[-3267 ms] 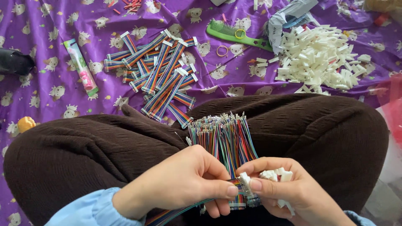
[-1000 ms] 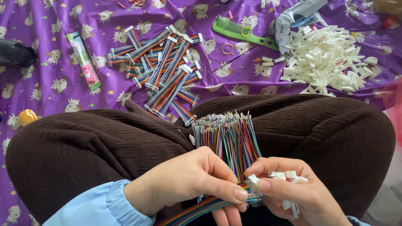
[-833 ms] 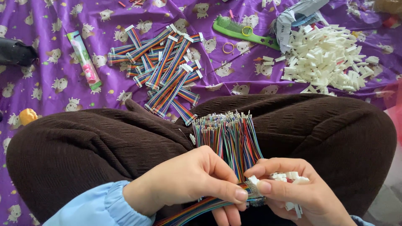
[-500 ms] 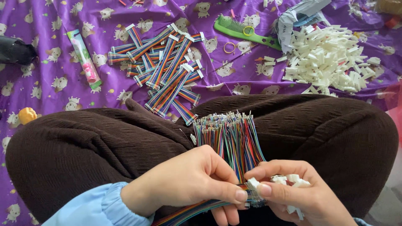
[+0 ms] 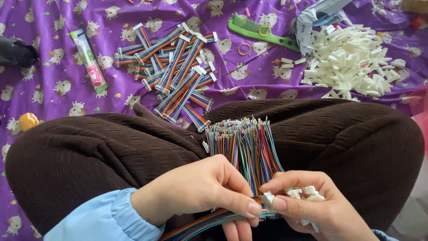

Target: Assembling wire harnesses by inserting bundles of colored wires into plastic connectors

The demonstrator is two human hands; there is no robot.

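My left hand [image 5: 200,189] pinches a flat rainbow ribbon cable [image 5: 200,223] near its end, low in the view over my lap. My right hand [image 5: 314,209] presses a small white plastic connector [image 5: 269,197] against that cable end and cups several more white connectors [image 5: 305,193] in its palm. A bundle of loose multicoloured wires [image 5: 245,145] with metal tips lies on my brown trousers [image 5: 98,156], just beyond both hands.
A heap of finished rainbow cables with white ends [image 5: 174,71] lies on the purple patterned cloth [image 5: 53,35]. A pile of white connectors [image 5: 352,62] sits far right, a green comb [image 5: 258,31] and rubber bands beside it. A tube [image 5: 89,60] lies left.
The hands have stayed over my lap, fingers shifting slightly on the cable end and connector. The view has drifted a little; nothing on the cloth has moved.
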